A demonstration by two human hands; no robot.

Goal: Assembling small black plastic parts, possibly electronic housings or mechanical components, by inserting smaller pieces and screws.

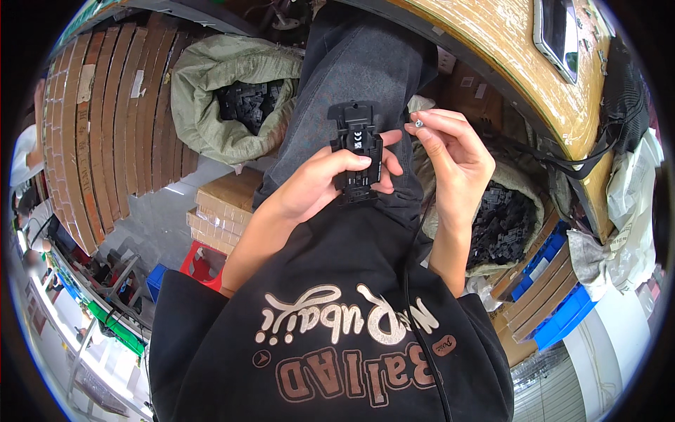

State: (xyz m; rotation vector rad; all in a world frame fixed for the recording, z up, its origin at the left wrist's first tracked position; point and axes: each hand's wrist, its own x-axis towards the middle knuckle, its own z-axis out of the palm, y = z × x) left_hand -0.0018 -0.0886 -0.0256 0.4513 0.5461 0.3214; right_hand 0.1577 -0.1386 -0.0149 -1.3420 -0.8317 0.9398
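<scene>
A black moulded plastic housing (351, 130) with small white markings is held over my lap by my left hand (306, 183). The thumb presses on its face and the fingers wrap behind it. To its right, my right hand (460, 158) is raised, pinching a small shiny metal piece (419, 123) with a round end between thumb and fingertips. That piece is apart from the housing. Its exact kind is too small to tell.
Woven sacks of black plastic parts stand on both sides: a left sack (193, 98) and a right sack (538, 218). A wooden table (485, 32) bears a phone (557, 35). Flattened cardboard (98, 126), boxes (228, 200), a red plastic item (200, 266) and blue crates (566, 316) surround me.
</scene>
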